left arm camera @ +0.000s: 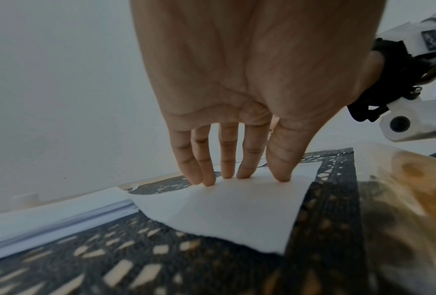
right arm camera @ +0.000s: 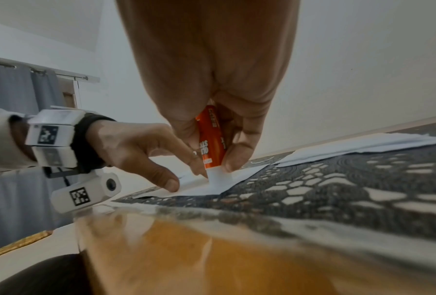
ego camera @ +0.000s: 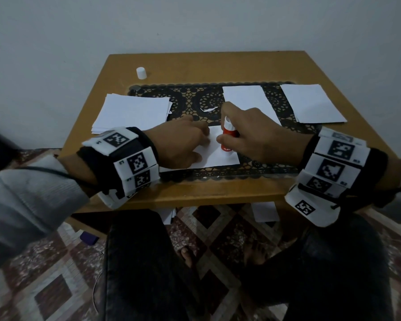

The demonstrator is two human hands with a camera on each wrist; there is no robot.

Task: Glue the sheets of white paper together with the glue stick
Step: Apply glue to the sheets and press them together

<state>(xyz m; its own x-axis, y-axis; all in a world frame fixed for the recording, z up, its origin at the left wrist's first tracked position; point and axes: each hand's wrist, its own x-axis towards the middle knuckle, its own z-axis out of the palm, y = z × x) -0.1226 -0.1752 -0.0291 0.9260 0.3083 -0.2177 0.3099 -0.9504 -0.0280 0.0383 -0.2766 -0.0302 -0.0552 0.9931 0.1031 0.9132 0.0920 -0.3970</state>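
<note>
Gripping the glue stick point(ego camera: 228, 135) upright in my right hand point(ego camera: 245, 133), I held its tip down on the sheet point(ego camera: 220, 156) at the desk's point(ego camera: 218, 66) near middle. My left hand point(ego camera: 178, 142), just beside it, pressed that sheet flat with straight fingers point(left arm camera: 204, 163). The spare stack point(ego camera: 132, 112) lay farther left, its cap point(ego camera: 141, 72) beyond.

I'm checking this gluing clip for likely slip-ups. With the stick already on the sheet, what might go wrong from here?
1. The left hand pins the sheet only by its fingertips at one edge; the near part lies free and may drag or wrinkle under the glue stick.
2. The stick works near the sheet's edge, so glue could smear onto the black lace mat.
3. The cap stands far off; the stick may dry.
</note>
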